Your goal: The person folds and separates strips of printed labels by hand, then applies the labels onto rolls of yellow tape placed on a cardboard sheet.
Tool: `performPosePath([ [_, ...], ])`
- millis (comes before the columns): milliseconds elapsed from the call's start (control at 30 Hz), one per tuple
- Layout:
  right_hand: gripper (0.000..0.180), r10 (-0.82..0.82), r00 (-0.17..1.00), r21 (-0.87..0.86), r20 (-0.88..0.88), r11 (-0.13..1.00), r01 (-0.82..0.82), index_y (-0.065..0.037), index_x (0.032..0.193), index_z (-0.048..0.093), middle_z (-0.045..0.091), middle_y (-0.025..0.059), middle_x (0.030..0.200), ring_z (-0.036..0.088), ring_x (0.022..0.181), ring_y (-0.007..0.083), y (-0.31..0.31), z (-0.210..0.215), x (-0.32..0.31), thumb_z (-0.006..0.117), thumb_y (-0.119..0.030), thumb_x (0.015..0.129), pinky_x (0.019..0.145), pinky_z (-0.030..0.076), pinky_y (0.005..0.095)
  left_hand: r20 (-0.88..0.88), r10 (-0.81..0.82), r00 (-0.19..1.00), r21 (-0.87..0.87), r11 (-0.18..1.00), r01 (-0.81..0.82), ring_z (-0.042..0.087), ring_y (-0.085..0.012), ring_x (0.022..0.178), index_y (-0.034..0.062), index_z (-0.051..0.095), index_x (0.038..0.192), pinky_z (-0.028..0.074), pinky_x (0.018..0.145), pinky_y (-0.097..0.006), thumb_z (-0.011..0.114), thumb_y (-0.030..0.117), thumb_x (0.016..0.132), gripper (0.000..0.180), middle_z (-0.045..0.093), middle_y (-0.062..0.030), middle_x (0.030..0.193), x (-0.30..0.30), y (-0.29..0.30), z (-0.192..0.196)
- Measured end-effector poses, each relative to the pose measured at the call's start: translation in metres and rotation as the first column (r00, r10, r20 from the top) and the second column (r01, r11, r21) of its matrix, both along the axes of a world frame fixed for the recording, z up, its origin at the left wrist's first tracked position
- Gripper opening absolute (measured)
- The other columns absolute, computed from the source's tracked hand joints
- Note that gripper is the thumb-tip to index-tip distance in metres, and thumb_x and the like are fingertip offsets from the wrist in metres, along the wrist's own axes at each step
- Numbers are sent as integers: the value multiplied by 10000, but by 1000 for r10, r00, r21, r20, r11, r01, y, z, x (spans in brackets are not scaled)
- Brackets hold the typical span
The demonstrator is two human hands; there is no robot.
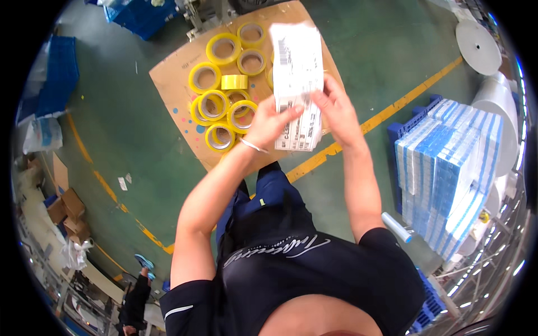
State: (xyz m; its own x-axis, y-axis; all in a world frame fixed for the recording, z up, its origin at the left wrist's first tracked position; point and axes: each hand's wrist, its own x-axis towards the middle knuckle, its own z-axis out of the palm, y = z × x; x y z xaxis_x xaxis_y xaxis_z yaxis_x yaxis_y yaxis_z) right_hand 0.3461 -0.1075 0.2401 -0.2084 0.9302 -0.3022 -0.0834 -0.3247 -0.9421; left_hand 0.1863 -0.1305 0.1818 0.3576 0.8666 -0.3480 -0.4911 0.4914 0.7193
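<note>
Both my hands grip a stack of white printed labels [297, 67], held up over the cardboard-topped table. My left hand [273, 121] pinches its left edge, thumb lying across the front. On the opposite edge, my right hand [336, 109] has its thumb on the face and fingers curled behind. The far end of the stack is slightly blurred, and its lower end looks fanned into several layers. Left of the labels lie several yellow tape rolls [223, 49], some overlapping. One tape roll [234, 82] stands on its edge among them. A few rolls are partly hidden behind the labels.
The cardboard sheet [168, 84] bears the rolls. At right, blue-and-white packs [443, 162] are stacked on a blue pallet [395, 134], near large white film rolls [496, 112]. Blue crates [56, 75] stand at left. Another person [134, 297] is at the lower left.
</note>
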Motion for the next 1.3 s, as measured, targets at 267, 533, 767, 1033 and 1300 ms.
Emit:
performPosePath([
  [267, 750, 387, 922, 35, -35, 922, -386, 24, 1315, 478, 584, 86, 1242, 535, 1146, 159, -19, 88, -2, 825, -280, 725, 996, 414, 310, 192, 224, 956, 90, 965, -244, 684, -189, 812, 1, 586, 1074, 583, 718, -330, 660, 5, 834, 251, 685, -107, 961, -39, 56, 166],
  [533, 538, 449, 821, 12, -354, 880, -475, 30, 1278, 518, 627, 95, 1196, 592, 1095, 163, -34, 85, -30, 740, -90, 802, 972, 452, 305, 228, 286, 931, 75, 948, -310, 679, -267, 904, -17, 553, 1149, 577, 806, -382, 602, -19, 833, 320, 655, -171, 1068, -70, 48, 183],
  [767, 501, 483, 708, -66, -515, 801, -595, 40, 1259, 538, 617, 99, 1217, 595, 1099, 171, -46, 63, -47, 721, -122, 821, 972, 458, 298, 302, -75, 950, 229, 973, 4, 570, -303, 1152, -72, 366, 1344, 478, 990, -415, 481, 148, 888, 519, 510, -229, 1320, -109, 37, 193],
  [1033, 560, 679, 612, 39, -406, 682, -730, 49, 1226, 557, 636, 97, 1179, 586, 1091, 164, -52, 15, -48, 773, -205, 776, 966, 445, 306, 255, 140, 957, 288, 933, -214, 438, -408, 1268, -62, 267, 1419, 387, 1065, -513, 310, 178, 951, 527, 431, -214, 1399, -136, 39, 208],
  [1300, 466, 546, 767, -248, -336, 734, -632, 40, 1179, 586, 667, 98, 1084, 655, 913, 142, -95, -29, -23, 757, -156, 791, 828, 528, 294, 227, 300, 926, 261, 898, -355, 548, -397, 1130, -83, 339, 1360, 474, 977, -503, 365, 161, 928, 497, 519, -233, 1291, -183, 49, 188],
])
